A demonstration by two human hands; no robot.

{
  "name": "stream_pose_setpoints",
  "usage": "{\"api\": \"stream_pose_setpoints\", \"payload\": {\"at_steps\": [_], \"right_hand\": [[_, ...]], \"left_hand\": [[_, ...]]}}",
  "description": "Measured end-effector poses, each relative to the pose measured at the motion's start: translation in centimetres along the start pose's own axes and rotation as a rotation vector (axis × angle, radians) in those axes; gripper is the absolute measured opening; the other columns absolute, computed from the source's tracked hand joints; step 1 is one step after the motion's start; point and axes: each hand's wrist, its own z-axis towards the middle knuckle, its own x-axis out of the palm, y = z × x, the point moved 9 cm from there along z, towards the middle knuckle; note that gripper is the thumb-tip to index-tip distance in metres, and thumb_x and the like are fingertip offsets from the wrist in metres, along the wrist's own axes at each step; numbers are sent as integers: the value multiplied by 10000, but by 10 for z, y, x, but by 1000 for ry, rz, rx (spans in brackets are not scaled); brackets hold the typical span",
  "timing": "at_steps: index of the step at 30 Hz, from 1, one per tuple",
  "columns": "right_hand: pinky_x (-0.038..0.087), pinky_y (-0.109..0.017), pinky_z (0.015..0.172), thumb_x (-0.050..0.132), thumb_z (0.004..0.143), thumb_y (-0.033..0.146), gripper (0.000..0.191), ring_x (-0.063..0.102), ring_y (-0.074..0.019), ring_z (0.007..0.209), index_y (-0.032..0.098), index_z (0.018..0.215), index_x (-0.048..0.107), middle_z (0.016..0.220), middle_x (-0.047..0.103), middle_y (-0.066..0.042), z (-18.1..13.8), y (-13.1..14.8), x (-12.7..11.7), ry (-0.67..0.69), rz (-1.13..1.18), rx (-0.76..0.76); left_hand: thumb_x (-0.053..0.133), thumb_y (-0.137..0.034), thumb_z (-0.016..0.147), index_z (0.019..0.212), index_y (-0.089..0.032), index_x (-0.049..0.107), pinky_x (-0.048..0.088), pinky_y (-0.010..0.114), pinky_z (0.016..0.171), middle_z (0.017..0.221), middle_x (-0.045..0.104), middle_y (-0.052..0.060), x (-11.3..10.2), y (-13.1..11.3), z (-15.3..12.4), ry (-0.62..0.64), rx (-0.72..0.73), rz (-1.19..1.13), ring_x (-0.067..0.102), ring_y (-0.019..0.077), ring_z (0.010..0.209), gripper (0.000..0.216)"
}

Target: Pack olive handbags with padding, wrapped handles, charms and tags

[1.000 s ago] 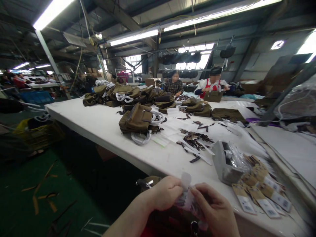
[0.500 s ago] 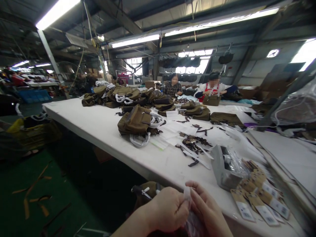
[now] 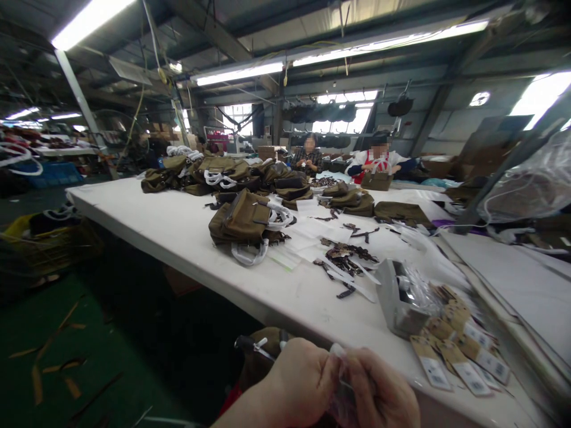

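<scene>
by the table (image 3: 281, 288) | left hand (image 3: 303, 374), right hand (image 3: 379, 383) | pinching plastic (image 3: 342, 397)

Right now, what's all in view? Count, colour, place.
Table: one, white, centre
Near bag: one, olive-brown, on table
Bag pile: uncountable, olive, table's far side
Strap pieces: uncountable, dark brown, right of near bag
Holder: one, grey, table's near right
Tags: several, brown and white, beside holder
Lower bag: one, olive, below table edge, partly hidden
Basket: one, yellow, floor left
Strip lights: several, white, overhead
Co-workers: two, plaid and red-white clothing, across table
Wrap: some, translucent, between hands
Left hand: one, bare, pinching wrap
Right hand: one, bare, pinching wrap
</scene>
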Motion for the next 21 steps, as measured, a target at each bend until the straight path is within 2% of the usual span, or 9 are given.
{"api": "stream_pose_setpoints", "payload": {"at_steps": [2, 4, 6, 9, 11, 15, 21], "right_hand": [[407, -212, 454, 446, 963, 456, 359, 492, -121, 467, 202, 794, 636, 539, 518, 27, -1, -25, 4, 31, 175, 295], [354, -207, 424, 493, 914, 564, 438, 430, -109, 458, 189, 708, 586, 518, 441, 42, -4, -39, 14, 119, 321, 483], [337, -205, 440, 576, 845, 612, 483, 406, -101, 488, 181, 629, 539, 536, 423, 41, -6, -46, 23, 199, 410, 575], [335, -210, 466, 595, 818, 638, 508, 397, -101, 514, 168, 629, 561, 555, 442, 33, -11, -57, 29, 259, 502, 672], [343, -211, 482, 593, 823, 634, 510, 412, -101, 522, 156, 646, 607, 560, 473, 26, -12, -59, 31, 318, 512, 672], [397, -215, 521, 606, 833, 580, 468, 477, -113, 542, 147, 681, 697, 574, 555, 3, -3, -42, 26, 439, 406, 518], [426, -201, 534, 581, 873, 457, 380, 548, -123, 594, 154, 721, 751, 650, 621, -26, 5, -22, 17, 488, 328, 437]], "left_hand": [[156, -555, 993, 708, -149, 748, 256, 249, 465, 594, 680, 75, 1, -1, -1, 20, 24, 29, 544, 134, 504, 772], [145, -546, 996, 730, -150, 755, 281, 245, 480, 605, 683, 76, 2, -1, -2, 29, 35, 53, 558, 136, 510, 775], [148, -552, 994, 725, -142, 752, 303, 244, 488, 613, 686, 84, 1, 0, -2, 33, 23, 57, 575, 141, 516, 778], [142, -568, 991, 736, -148, 753, 338, 236, 511, 622, 696, 84, 0, 0, -2, 44, 4, 7, 614, 151, 554, 784], [147, -581, 988, 736, -159, 751, 354, 231, 527, 631, 703, 79, 0, -1, -2, 53, -3, -25, 632, 154, 578, 778], [148, -609, 975, 749, -164, 752, 334, 248, 522, 676, 722, 92, 5, 0, -2, 89, -22, 11, 637, 169, 594, 785], [104, -612, 970, 763, -180, 755, 279, 273, 526, 713, 730, 92, 22, 11, 6, 171, 33, 48, 626, 169, 625, 808]]}}
